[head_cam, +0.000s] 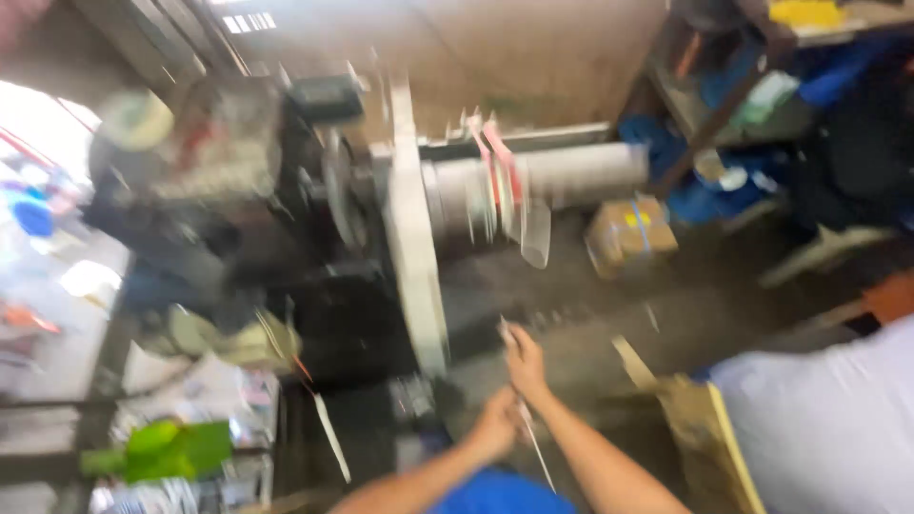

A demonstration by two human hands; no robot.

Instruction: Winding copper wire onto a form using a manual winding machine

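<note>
Gripping one thin strip (pixel 529 419), two hands (pixel 509 400)

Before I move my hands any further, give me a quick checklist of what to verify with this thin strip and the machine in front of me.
1. Right hand grips the thin strip: ok, fingers closed round it.
2. Left hand is also on the strip: looks ok, though blur hides the exact grip.
3. Both hands are apart from the grey roller: ok, well below it.
4. Roller stopped or turning: cannot tell, the picture is smeared.
5. Red strips hanging over the roller are free of the hands: ok.
6. The person in a white shirt at the right is out of the way: ok, beside, not touching.
</note>
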